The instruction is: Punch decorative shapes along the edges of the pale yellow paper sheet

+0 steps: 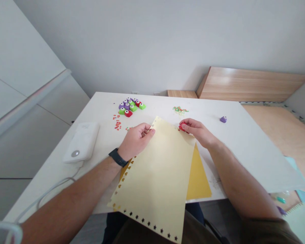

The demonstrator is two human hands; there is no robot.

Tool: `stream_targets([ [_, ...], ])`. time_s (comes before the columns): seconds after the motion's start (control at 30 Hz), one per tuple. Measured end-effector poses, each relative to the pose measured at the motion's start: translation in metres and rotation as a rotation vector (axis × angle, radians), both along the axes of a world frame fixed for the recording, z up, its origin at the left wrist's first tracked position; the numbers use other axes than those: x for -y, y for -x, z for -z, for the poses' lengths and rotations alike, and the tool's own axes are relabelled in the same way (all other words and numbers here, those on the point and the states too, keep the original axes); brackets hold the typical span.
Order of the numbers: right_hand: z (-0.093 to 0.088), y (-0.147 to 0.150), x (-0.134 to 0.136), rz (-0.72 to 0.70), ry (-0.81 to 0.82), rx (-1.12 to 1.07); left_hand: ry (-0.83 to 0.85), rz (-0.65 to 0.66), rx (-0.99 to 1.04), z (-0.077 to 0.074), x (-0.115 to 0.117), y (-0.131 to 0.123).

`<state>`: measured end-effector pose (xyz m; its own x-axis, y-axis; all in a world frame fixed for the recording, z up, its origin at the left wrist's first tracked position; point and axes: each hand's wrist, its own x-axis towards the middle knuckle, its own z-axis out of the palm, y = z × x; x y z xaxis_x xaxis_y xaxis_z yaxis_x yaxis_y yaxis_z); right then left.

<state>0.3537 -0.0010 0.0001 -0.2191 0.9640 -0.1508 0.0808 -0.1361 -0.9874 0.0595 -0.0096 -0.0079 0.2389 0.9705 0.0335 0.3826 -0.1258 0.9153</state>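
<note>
A pale yellow sheet of paper (160,169) lies tilted before me, its near end hanging past the table edge. Punched shapes run down its left side, and star holes line the near edge. My left hand (138,139) pinches the sheet's upper left edge between thumb and fingers. At the far right corner, my right hand (197,130) grips a red paper punch (182,126) set on the sheet's edge. Fingers partly cover that punch. Under the sheet, a darker yellow sheet (198,176) sticks out on the right.
Several purple, green and red punches (130,105) cluster at the back left, near red paper bits (117,125). Green and orange bits (180,110) lie at the back. One purple punch (223,119) sits far right. A white power bank (82,142) with a cable (56,184) lies left.
</note>
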Motion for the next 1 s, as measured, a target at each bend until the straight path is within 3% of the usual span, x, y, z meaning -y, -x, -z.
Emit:
stream_targets([
  [0.3, 0.0022, -0.0024, -0.0014, -0.031, -0.018, -0.023, -0.031, 0.015, -0.030, -0.0063, 0.0049, -0.0020],
  [1.0, 0.0004, 0.0022, 0.0014, -0.089, 0.021, 0.014, -0.017, 0.034, -0.017, 0.0008, 0.0036, 0.0000],
])
